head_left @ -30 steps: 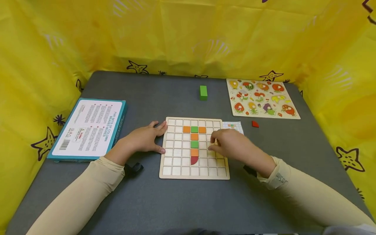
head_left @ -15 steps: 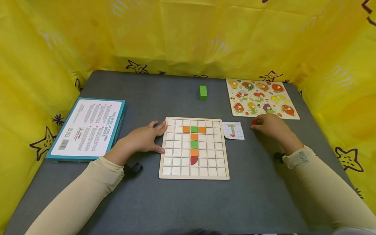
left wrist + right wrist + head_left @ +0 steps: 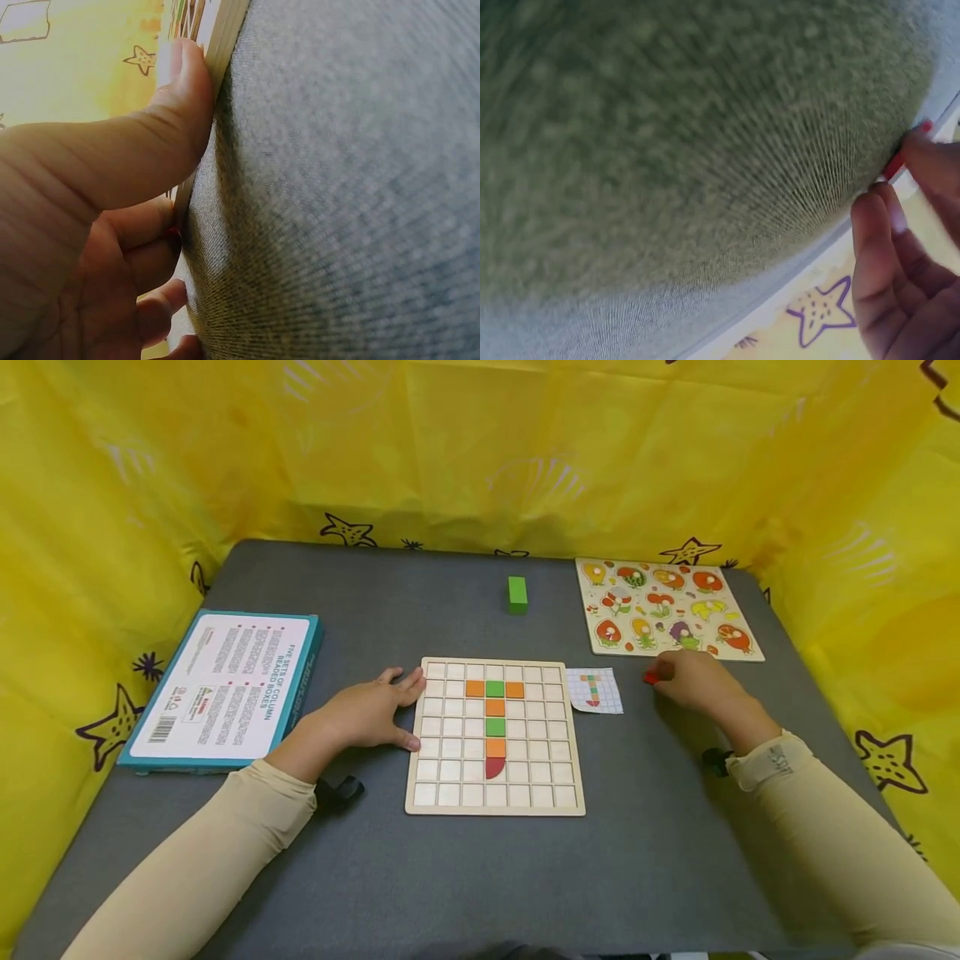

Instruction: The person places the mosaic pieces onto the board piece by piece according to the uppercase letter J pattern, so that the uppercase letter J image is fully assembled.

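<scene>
My left hand (image 3: pixel 367 714) rests at the left edge of a square wooden grid board (image 3: pixel 442 805), thumb and fingers spread along it. In the left wrist view the thumb (image 3: pixel 184 90) presses against the board's side. On the grid, orange and green square tiles (image 3: pixel 495 727) form a T, with a red quarter-circle tile (image 3: pixel 495 767) at its foot. To the right, my right hand (image 3: pixel 693 681) pinches a loose red quarter-circle tile (image 3: pixel 650 677) low at the tabletop. In the right wrist view this red piece (image 3: pixel 894 163) shows by the fingertips.
A small pattern card (image 3: pixel 609 702) lies against the board's right side. Behind the right hand lies a fruit puzzle board (image 3: pixel 626 643). A green block (image 3: pixel 517 596) stands at the back, and a teal-edged box (image 3: pixel 217 693) lies at the left. Yellow cloth (image 3: pixel 480 460) surrounds the table.
My right hand has moved from over the board's right side out to the loose red tile and pinches it. The left hand stays at the board's edge.
</scene>
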Available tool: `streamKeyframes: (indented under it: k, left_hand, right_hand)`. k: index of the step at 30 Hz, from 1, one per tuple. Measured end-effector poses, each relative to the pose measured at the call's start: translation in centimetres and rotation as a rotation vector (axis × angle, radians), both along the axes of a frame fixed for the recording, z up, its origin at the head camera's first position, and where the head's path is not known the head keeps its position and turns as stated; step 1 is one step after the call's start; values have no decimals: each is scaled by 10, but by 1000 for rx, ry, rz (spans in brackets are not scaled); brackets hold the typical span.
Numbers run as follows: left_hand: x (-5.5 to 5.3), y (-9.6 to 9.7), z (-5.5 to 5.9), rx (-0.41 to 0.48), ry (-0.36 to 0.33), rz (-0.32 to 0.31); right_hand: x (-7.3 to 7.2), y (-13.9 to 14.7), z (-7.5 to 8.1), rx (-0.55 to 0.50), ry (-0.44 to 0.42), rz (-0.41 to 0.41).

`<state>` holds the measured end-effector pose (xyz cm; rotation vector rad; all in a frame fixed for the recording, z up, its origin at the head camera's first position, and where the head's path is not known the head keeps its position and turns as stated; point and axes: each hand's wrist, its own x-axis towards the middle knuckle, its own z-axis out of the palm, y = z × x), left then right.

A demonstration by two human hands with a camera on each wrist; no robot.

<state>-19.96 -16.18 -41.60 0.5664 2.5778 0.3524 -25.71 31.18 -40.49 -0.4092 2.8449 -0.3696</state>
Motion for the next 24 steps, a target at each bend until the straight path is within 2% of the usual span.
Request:
streamKeyframes:
  k: [3,8,10,14,21,24]
  left_hand:
    - [0,0,1,-2,-7,1]
    - [0,0,2,0,-18,5]
    - [-1,0,2,4,-16,3]
    - [-1,0,0,7,-10,1]
    - [-1,-1,-1,-1,-15,2]
    - [-2,-1,0,-1,-18,8]
  right_hand:
    - [0,-1,1,-22,-16,11]
    - [5,-3,0,-15,-68,-152]
    - [6,-4,-1,4,-64,-172]
    - [6,-4,-1,20,-23,-113]
    - [7,0,1,17,-54,-137]
    - [7,-1,2,20,-38,-114]
